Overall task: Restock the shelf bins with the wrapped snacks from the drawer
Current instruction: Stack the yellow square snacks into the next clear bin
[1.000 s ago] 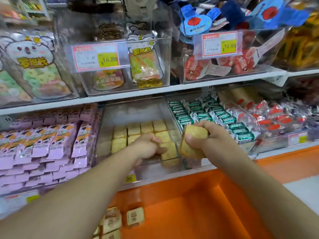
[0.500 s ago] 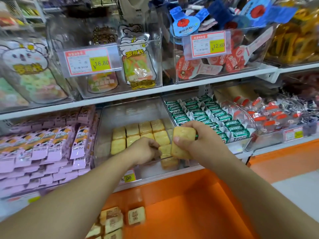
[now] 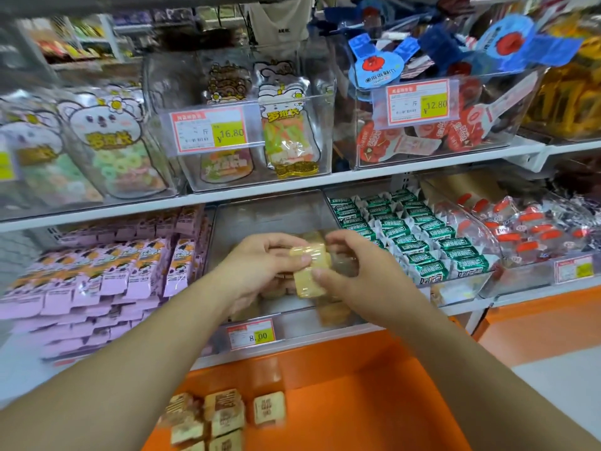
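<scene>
Fingers [image 3: 300,259] of both hands pinch snacks [image 3: 309,271] over the clear shelf bin [image 3: 270,216].

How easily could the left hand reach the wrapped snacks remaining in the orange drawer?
Probably not at once: the left hand holds a yellow snack over the clear bin. The drawer snacks lie uncovered below, so the way looks free.

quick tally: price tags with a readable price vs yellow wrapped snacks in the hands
price tags with readable price: 3 (16.80 tag, 12.80 tag, 8.00 tag)
yellow wrapped snacks held: 2 (one in left hand, one in right hand)
total: 5
</scene>
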{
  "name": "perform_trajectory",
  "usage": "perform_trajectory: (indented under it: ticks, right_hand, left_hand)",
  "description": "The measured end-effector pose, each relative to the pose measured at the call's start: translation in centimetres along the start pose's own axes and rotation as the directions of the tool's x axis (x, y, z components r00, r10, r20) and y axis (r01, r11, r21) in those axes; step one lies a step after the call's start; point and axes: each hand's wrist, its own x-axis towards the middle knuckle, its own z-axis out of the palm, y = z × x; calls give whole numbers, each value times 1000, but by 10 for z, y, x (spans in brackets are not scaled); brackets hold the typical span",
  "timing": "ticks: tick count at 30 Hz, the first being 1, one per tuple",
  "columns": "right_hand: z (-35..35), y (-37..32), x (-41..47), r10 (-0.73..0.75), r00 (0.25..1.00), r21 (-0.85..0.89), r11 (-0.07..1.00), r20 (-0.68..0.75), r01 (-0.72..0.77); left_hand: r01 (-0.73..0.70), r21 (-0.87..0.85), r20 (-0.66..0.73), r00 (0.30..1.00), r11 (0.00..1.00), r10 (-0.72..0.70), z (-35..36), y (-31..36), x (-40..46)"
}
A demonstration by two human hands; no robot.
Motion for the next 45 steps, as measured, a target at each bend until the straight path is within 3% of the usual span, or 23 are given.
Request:
perform_trajectory:
  ticks: [2, 5, 12, 20, 26, 32, 36, 41, 45]
  right_hand:
    - [-6, 2, 1, -44, 998, -154, 988, -52, 36]
    - [-6, 11, 3, -36, 998, -280, 960, -44, 23]
    - [0, 25, 12, -43, 998, -321, 947, -50, 24]
    - [4, 28, 14, -66, 996, -336, 941, -53, 45]
    - [3, 29, 12, -80, 996, -344, 937, -41, 62]
    - [1, 27, 9, -93, 996, -373, 924, -3, 85]
    - [-2, 21, 4, -61, 998, -356, 933, 8, 60]
    - [-4, 7, -11, -6, 1000, -303, 953, -21, -1]
    - [-1, -9, -33, -22, 1000, -287, 958, -11, 18]
  left_hand:
    - [-15, 87, -128, 991, 996, 26, -5, -8, 9]
    - [-4, 279, -193, 979, 960, 60, -9, -28, 25]
    - [92, 540, -161, 987, 837, -4, -10, -59, 46]
    - [64, 697, -88, 996, 715, -4, -10, -62, 52]
    - [117, 767, -135, 991, 631, -20, -5, -72, 55]
    - [105, 796, -84, 994, 596, -63, -7, -70, 53]
    - [24, 804, -66, 997, 595, 49, -6, -65, 32]
    - [-148, 687, -87, 955, 712, 282, -9, -61, -11]
    - [-254, 556, -71, 934, 791, 350, -11, -63, -58]
